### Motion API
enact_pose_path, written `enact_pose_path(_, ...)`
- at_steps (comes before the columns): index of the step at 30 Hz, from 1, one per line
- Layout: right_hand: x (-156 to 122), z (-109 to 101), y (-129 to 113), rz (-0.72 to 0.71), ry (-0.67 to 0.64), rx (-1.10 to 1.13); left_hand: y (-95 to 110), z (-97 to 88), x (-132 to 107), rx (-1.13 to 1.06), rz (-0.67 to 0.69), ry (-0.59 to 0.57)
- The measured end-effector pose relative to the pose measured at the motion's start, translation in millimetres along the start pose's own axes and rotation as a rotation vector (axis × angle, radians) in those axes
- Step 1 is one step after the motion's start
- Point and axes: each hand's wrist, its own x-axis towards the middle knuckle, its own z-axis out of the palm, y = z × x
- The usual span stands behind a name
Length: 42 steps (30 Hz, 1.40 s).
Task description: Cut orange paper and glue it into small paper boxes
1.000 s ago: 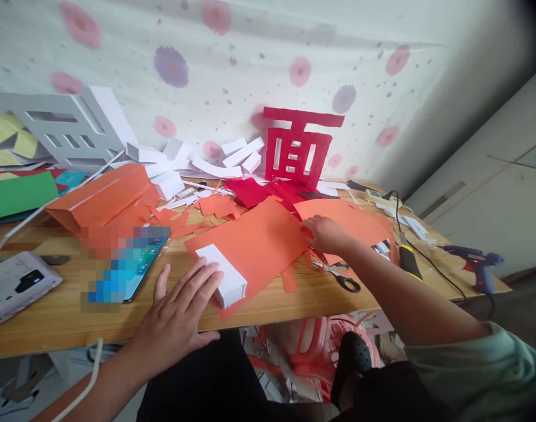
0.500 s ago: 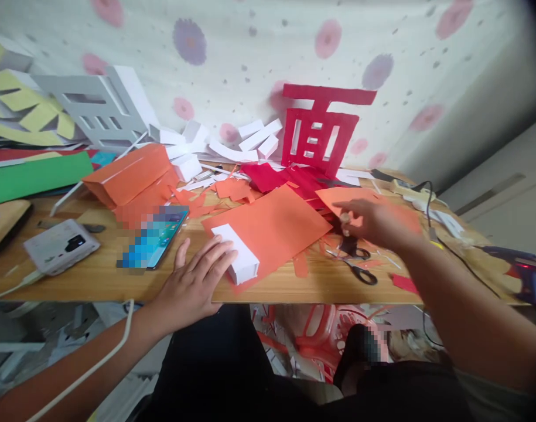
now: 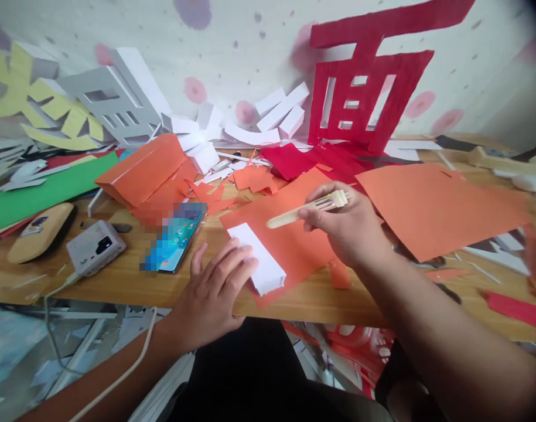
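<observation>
My left hand (image 3: 219, 287) lies with fingers spread, their tips resting on a long white paper box (image 3: 261, 261). Beneath the box is an orange sheet of paper (image 3: 303, 252), flat at the table's front edge. Above that sheet, my right hand (image 3: 347, 225) is closed around a cream-coloured pen (image 3: 294, 215) with coloured strips showing in its barrel. The pen's tapered end points left, toward the box, and is apart from it. A second orange sheet (image 3: 430, 205) lies to the right of my right hand, with scissors (image 3: 447, 292) partly hidden under my right forearm.
A phone (image 3: 180, 237) and a white power bank (image 3: 96, 249) with a cable lie to the left, beside a glasses case (image 3: 41, 231). Behind stand a folded orange paper piece (image 3: 149, 170), white paper blocks (image 3: 280, 111) and a large red cut-out character (image 3: 359, 76). Orange scraps are strewn between.
My right hand has moved left from near the scissors and now holds the pen over the orange sheet. The right orange sheet has shifted. My view has moved; my left hand stays on the box.
</observation>
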Motion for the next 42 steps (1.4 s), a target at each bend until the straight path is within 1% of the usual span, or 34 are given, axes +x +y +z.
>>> enact_pose_path(3, 10.4, 10.8, 13.7, 0.027, -0.035, -0.075, -1.6, 0.8, -1.6, -0.008, 0.007, -0.010)
enact_pose_path(7, 11.3, 20.4, 20.8, -0.014, -0.084, -0.226, -1.8, 0.9, -4.7, 0.000, 0.001, -0.044)
enact_pose_path(13, 4.2, 20.7, 23.2, -0.064, -0.097, -0.301, -2.2, -0.2, -10.4, 0.021, -0.030, -0.053)
enact_pose_path(18, -0.2, 22.2, 28.8, -0.098, -0.137, -0.379, -5.0, -3.1, -15.3, 0.051, -0.021, -0.110)
enact_pose_path(20, -1.4, 23.7, 29.8, -0.107, -0.133, -0.397, -4.5, -3.2, -15.5, 0.043, -0.023, -0.108)
enact_pose_path(25, -1.5, 25.5, 30.4, -0.106, -0.145, -0.428, -0.3, -1.9, -10.9, -0.001, -0.050, -0.071)
enact_pose_path(30, -2.2, 27.9, 31.5, -0.097, -0.151, -0.431, 0.4, -3.1, -5.4, -0.041, -0.033, -0.087)
enact_pose_path(34, -5.2, 29.9, 30.9, -0.114, -0.169, -0.436, 0.1, -3.0, -4.1, -0.008, -0.017, -0.086)
enact_pose_path(37, -8.1, 28.8, 27.7, -0.138, -0.202, -0.458, 0.6, -1.7, -4.2, 0.008, -0.032, -0.077)
enact_pose_path(42, -17.0, 21.4, 16.4, -0.164, -0.255, -0.551, 1.1, 0.5, -4.3, -0.018, -0.027, -0.020)
